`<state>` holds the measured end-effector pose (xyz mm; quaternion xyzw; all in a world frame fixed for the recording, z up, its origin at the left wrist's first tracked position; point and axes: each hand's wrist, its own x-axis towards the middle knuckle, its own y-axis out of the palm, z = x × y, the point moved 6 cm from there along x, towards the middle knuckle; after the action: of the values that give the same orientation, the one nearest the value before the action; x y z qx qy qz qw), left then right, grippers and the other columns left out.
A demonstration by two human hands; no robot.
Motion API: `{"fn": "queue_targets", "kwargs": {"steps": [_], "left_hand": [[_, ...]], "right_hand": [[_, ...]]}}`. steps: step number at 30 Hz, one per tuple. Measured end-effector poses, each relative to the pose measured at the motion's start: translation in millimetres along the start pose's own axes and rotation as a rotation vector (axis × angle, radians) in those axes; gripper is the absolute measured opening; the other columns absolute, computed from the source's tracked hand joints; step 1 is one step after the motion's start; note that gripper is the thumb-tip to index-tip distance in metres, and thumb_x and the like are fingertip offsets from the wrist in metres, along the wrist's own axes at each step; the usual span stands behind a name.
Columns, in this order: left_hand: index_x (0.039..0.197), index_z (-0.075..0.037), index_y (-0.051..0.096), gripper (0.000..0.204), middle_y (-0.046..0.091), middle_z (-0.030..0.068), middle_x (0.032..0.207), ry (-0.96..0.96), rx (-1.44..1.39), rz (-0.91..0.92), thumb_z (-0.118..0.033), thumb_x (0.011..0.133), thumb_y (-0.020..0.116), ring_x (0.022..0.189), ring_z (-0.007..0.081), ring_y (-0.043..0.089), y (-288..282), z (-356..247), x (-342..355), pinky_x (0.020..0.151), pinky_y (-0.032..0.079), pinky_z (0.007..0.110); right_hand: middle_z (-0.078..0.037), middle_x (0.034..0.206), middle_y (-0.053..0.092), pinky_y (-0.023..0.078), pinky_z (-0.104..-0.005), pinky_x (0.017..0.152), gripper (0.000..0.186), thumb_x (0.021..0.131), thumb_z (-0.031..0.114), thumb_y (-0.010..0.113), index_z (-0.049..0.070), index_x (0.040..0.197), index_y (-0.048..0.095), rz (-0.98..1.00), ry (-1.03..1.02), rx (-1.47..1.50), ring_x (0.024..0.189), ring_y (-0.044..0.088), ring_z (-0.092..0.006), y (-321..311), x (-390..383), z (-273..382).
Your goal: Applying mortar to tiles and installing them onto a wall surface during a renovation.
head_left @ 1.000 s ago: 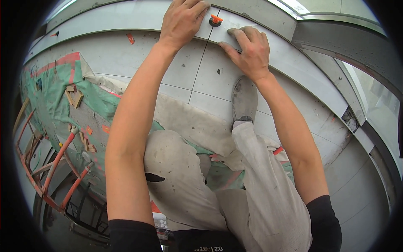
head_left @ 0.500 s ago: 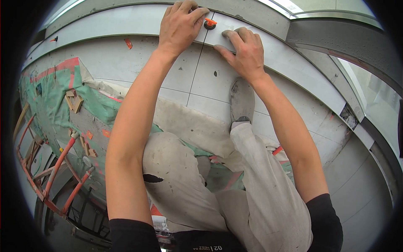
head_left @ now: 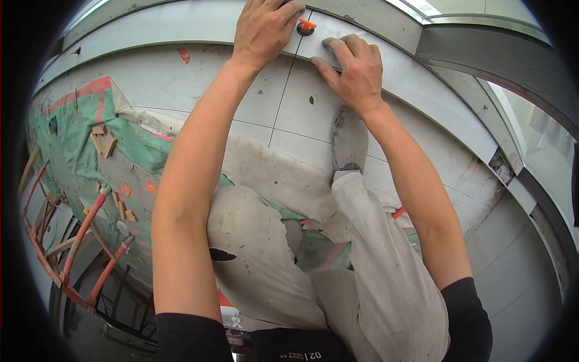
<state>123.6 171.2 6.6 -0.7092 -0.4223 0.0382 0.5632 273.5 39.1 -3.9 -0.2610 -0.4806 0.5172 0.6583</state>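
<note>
A long white tile strip (head_left: 386, 66) runs along the wall ledge, with a narrow joint across it. On that joint stands an orange-topped tile levelling clip (head_left: 306, 26) with a dark round base. Left of the clip is my left hand (head_left: 263, 30), its fingers bent and bunched over the strip's far side. The picture's top edge cuts off part of them, so what they hold, if anything, is hidden. To the clip's right, my right hand (head_left: 356, 72) rests on the strip, fingers bent on its top face and thumb spread apart along the near edge.
My shoe (head_left: 348, 139) stands on the pale floor tiles just below the strip. Green sheeting (head_left: 139, 145) and a beige cloth (head_left: 271, 175) cover the floor. Wood scraps (head_left: 104, 142) lie at left, near a red metal frame (head_left: 75, 253). Another clip (head_left: 75, 51) sits far left.
The view has shifted slightly, so the strip, clip and hands sit a little higher and further right in the picture. Both hands keep nearly the same places beside the clip.
</note>
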Motion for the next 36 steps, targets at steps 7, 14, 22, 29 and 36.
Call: {"fn": "queue_targets", "kwargs": {"steps": [7, 14, 22, 29, 36], "left_hand": [[0.129, -0.015, 0.08, 0.028, 0.071, 0.0054, 0.124, -0.011, 0.036, 0.034, -0.013, 0.102, 0.073, 0.118, 0.0268, 0.066, -15.8, -12.6, -2.0, 0.102, 0.05, 0.043], [0.118, -0.007, 0.076, 0.018, 0.071, 0.0099, 0.112, 0.022, -0.161, 0.318, -0.009, 0.1, 0.074, 0.103, 0.0318, 0.068, -58.1, -57.0, -96.8, 0.09, 0.054, 0.043], [0.11, -0.007, 0.078, 0.012, 0.074, 0.0118, 0.099, 0.203, -0.42, 0.691, -0.013, 0.101, 0.075, 0.091, 0.0343, 0.072, -17.5, -160.9, -94.1, 0.08, 0.056, 0.046], [0.117, -0.004, 0.079, 0.022, 0.08, 0.015, 0.11, 0.313, -0.406, 0.835, -0.022, 0.106, 0.072, 0.095, 0.0339, 0.078, -56.0, -240.9, 17.3, 0.083, 0.06, 0.043], [0.12, -0.001, 0.08, 0.028, 0.08, 0.0195, 0.117, 0.196, -0.372, 0.867, -0.024, 0.105, 0.072, 0.104, 0.0372, 0.078, -33.4, -268.9, 25.3, 0.093, 0.059, 0.044]], "right_hand": [[-0.007, 0.104, 0.065, 0.054, -0.0406, 0.083, 0.034, 0.09, 0.029, 0.088, 0.01, 0.114, 0.074, 0.0, 0.047, 0.174, 0.092, 0.064, -0.0274, -46.6, -25.7, 9.3], [-0.012, 0.093, 0.069, 0.056, -0.0442, 0.075, 0.018, 0.098, 0.019, 0.082, 0.004, 0.104, 0.073, 0.083, 0.643, 0.159, 0.083, 0.069, -0.0327, -170.3, -241.1, -22.0], [-0.021, 0.092, 0.074, 0.056, -0.0469, 0.075, 0.028, 0.102, 0.026, 0.076, -0.002, 0.098, 0.072, -0.234, 1.418, 0.004, 0.082, 0.073, -0.0374, -297.5, -497.1, 35.9], [-0.021, 0.089, 0.076, 0.057, -0.0485, 0.077, 0.043, 0.097, 0.042, 0.077, -0.001, 0.102, 0.075, 0.148, 1.445, 0.137, 0.083, 0.074, -0.0395, -330.1, -550.4, 94.8], [-0.023, 0.1, 0.078, 0.059, -0.0503, 0.083, 0.037, 0.097, 0.039, 0.076, 0.004, 0.108, 0.078, 0.026, 1.414, 0.08, 0.094, 0.076, -0.0411, -325.4, -551.7, 56.5]]}}
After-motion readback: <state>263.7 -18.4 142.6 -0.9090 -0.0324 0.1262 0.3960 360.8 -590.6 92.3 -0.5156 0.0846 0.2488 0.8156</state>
